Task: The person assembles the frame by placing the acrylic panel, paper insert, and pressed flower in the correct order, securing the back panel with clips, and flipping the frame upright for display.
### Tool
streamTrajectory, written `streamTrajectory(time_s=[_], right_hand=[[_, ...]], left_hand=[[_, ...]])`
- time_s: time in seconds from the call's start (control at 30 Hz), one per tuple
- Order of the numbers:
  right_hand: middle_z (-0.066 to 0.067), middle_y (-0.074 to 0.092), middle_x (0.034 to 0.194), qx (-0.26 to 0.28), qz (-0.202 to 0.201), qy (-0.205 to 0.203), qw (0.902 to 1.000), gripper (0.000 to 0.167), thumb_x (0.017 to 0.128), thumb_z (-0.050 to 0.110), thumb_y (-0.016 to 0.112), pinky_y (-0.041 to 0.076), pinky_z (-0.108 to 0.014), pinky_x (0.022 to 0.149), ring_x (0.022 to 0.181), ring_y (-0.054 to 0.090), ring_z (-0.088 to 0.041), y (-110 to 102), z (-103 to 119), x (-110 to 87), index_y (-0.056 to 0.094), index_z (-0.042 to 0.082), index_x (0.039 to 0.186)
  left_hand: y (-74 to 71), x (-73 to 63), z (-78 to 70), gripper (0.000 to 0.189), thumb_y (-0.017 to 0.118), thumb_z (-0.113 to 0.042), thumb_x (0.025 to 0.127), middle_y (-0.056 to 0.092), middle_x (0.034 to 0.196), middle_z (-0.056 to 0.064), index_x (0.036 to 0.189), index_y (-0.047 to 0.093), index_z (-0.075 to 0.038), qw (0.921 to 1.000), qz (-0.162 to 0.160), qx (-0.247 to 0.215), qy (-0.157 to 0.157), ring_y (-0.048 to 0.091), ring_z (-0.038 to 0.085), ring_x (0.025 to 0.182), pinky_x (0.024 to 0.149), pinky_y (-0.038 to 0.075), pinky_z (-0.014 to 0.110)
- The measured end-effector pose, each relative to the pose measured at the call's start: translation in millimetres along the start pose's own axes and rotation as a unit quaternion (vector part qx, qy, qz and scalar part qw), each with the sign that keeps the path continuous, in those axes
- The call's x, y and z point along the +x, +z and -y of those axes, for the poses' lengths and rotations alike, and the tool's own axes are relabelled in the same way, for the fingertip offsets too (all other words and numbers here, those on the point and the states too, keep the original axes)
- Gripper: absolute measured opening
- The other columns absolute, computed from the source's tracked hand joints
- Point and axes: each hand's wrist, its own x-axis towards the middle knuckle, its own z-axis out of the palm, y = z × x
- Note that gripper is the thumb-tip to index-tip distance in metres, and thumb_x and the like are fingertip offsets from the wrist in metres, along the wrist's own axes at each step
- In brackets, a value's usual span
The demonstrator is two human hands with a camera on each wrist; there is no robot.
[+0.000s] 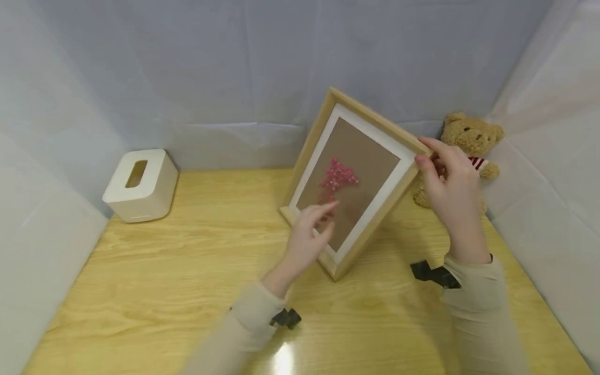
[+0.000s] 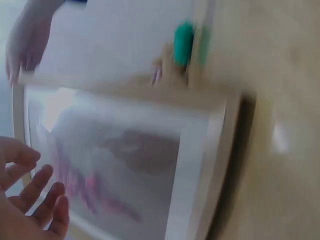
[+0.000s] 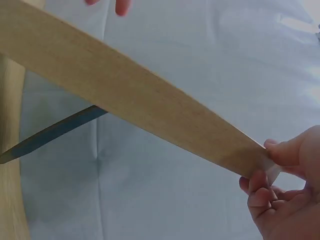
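Observation:
A wooden picture frame (image 1: 375, 166) with a white mat and a pink flower picture stands tilted on the table, turned at an angle. My right hand (image 1: 452, 182) grips its upper right corner, thumb in front and fingers behind. In the right wrist view, the right hand (image 3: 290, 182) pinches the end of the frame's wooden edge (image 3: 150, 102), and a dark stand leg (image 3: 57, 132) slopes from the back. My left hand (image 1: 309, 234) hovers before the picture's lower part with fingers loosely bent, holding nothing. The left hand (image 2: 37, 200) looks apart from the glass in the left wrist view.
A white tissue box (image 1: 140, 187) sits at the table's back left. Behind the frame on the right, a brown teddy bear (image 1: 469, 135) leans by the wall. A blurred green object (image 2: 183, 44) shows beyond the frame. Pale sheets (image 1: 211, 67) enclose the wooden table (image 1: 187, 276).

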Motion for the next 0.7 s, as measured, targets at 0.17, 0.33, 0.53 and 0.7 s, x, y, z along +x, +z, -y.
streamTrajectory(time_s=[0.17, 0.33, 0.53, 0.7], right_hand=[[-0.017, 0.058, 0.083, 0.035, 0.037, 0.003, 0.9987, 0.031, 0.092, 0.014, 0.062, 0.031, -0.021, 0.060, 0.067, 0.040, -0.003, 9.9, -17.5, 15.7, 0.065, 0.004, 0.122], [-0.013, 0.058, 0.090, 0.076, 0.092, 0.037, 0.9922, 0.031, 0.095, 0.012, 0.058, 0.033, -0.022, 0.061, 0.070, 0.044, -0.004, 18.5, -31.1, 33.3, 0.063, 0.004, 0.124], [-0.001, 0.055, 0.092, 0.129, 0.150, 0.084, 0.9766, 0.031, 0.098, 0.014, 0.052, 0.035, -0.023, 0.059, 0.071, 0.048, -0.013, 31.1, -46.6, 50.7, 0.061, 0.009, 0.127], [-0.006, 0.056, 0.091, 0.204, 0.155, 0.085, 0.9628, 0.031, 0.098, 0.005, 0.049, 0.039, -0.023, 0.064, 0.073, 0.048, -0.017, 50.7, -60.3, 58.3, 0.060, 0.005, 0.127]], left_hand=[[-45.0, 20.2, 43.1, 0.042, 0.061, 0.002, 0.085, 0.058, 0.112, 0.016, 0.127, 0.057, -0.004, 0.9918, -0.105, 0.052, -0.051, 0.054, 0.033, 0.099, 0.085, 0.048, 0.047], [-71.6, 29.4, 73.0, 0.049, 0.064, 0.000, 0.086, 0.055, 0.120, 0.022, 0.133, 0.051, -0.003, 0.9879, -0.107, 0.070, -0.087, 0.050, 0.037, 0.106, 0.092, 0.043, 0.051], [-78.7, 38.8, 85.0, 0.062, 0.063, -0.003, 0.089, 0.046, 0.135, 0.023, 0.145, 0.037, -0.007, 0.9889, -0.057, -0.005, -0.137, 0.048, 0.040, 0.114, 0.097, 0.039, 0.053], [-80.1, 43.0, 76.9, 0.072, 0.058, -0.002, 0.093, 0.026, 0.152, 0.020, 0.153, 0.018, -0.010, 0.9863, -0.033, -0.073, -0.144, 0.038, 0.043, 0.125, 0.100, 0.037, 0.056]])
